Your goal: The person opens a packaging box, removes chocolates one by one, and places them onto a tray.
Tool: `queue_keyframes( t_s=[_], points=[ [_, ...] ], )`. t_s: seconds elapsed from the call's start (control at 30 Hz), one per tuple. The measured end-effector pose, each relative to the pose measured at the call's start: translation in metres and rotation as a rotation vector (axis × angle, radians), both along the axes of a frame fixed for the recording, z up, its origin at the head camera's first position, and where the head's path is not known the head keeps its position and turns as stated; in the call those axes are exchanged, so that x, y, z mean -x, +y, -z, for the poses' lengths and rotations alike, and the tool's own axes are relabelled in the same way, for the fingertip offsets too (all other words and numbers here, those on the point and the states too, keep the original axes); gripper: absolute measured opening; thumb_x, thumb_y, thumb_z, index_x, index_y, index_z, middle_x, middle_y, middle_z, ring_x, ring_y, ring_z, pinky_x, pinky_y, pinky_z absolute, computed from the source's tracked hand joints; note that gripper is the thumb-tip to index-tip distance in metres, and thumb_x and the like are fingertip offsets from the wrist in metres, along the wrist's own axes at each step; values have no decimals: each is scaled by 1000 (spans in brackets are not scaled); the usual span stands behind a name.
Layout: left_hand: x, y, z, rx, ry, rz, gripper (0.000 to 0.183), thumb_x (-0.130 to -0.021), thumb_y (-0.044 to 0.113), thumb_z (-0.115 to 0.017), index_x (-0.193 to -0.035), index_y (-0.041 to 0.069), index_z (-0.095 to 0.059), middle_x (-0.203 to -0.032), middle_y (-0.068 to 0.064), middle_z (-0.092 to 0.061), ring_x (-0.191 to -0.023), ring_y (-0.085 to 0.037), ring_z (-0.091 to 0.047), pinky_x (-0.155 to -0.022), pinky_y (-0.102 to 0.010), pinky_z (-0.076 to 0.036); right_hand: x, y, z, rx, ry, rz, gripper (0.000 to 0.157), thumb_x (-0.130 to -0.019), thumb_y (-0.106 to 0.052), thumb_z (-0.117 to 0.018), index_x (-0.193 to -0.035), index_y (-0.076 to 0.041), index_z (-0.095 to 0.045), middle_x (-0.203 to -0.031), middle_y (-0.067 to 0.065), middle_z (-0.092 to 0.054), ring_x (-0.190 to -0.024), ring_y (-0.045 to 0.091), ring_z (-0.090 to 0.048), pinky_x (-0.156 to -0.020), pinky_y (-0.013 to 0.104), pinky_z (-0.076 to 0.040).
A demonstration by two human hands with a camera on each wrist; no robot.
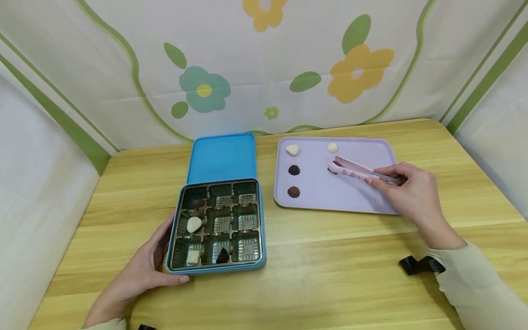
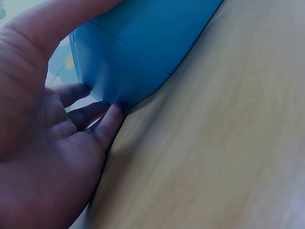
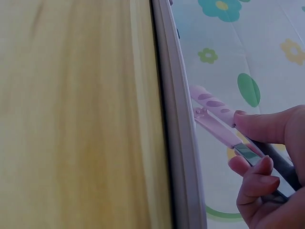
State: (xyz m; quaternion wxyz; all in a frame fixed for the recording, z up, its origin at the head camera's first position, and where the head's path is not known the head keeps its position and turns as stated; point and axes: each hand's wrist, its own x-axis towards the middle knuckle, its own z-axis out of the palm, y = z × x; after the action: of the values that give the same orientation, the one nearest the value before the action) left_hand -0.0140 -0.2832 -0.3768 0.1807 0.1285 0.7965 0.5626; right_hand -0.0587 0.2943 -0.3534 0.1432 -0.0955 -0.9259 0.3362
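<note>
My left hand (image 1: pixel 144 266) steadies a blue tin box (image 1: pixel 257 266), its thumb along the front and fingers curled at the left side; the left wrist view shows fingertips against the lower corner. The box's divided insert holds a dark chocolate back left, a white chocolate (image 1: pixel 194 224) middle left, a white square one (image 1: pixel 193 256) front left and a dark triangular one (image 1: pixel 222 255) front middle. Over a lilac tray (image 1: pixel 321 197), my right hand (image 1: pixel 416 192) grips pink-tipped tongs (image 1: pixel 359 170). The tong tips are around a dark chocolate (image 1: pixel 332 169), which they partly hide.
On the tray's left side are a white chocolate (image 1: pixel 292 150) and two dark ones (image 1: pixel 294 170), (image 1: pixel 294 192) in a column; a round white one (image 1: pixel 332 147) lies behind the tongs. A blue lid (image 1: pixel 222 158) lies behind the box. A flowered cloth (image 1: pixel 264 68) borders the wooden table (image 1: pixel 321 275).
</note>
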Motion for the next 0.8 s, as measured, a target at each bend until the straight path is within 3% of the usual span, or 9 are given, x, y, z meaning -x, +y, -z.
queue_keyframes(
  t_s=[0.17, 0.37, 0.57, 0.8],
  points=[
    [1, 0, 0, -12, 5, 8, 133, -76, -6, -93, -175, 32, -12, -179, -18, -16, -143, 11, -42, -108, -7, -40, -2, 1, -1, -5, 0, 5, 32, -88, -38, -91, -106, -11, -87, -92, -6, -74, -71, 2, -51, -59, 18, -40],
    [1, 0, 1, -17, 13, 8, 134, -75, -7, -93, -175, 31, -12, -178, -20, -17, -142, 9, -43, -108, -7, -41, 0, 0, 0, -12, -14, 7, 34, -88, -40, -90, -107, -12, -87, -105, 12, -79, -72, 2, -51, -59, 19, -39],
    [0, -1, 0, -13, 11, 1, 134, -75, -6, -93, -175, 32, -13, -179, -18, -17, -142, 10, -42, -108, -6, -39, 0, -1, 0, -12, -20, 10, 35, -88, -40, -90, -108, -11, -86, -105, 12, -79, -73, 2, -51, -59, 19, -39],
    [1, 0, 1, -40, 31, 16, 137, -72, -9, -94, -175, 29, -12, -181, -17, -14, -146, 13, -38, -112, -4, -34, -7, 0, -8, 176, -10, 88, 47, -88, -45, -90, -123, -14, -82, -96, -31, -68, -83, -4, -59, -65, 9, -46]
  ],
)
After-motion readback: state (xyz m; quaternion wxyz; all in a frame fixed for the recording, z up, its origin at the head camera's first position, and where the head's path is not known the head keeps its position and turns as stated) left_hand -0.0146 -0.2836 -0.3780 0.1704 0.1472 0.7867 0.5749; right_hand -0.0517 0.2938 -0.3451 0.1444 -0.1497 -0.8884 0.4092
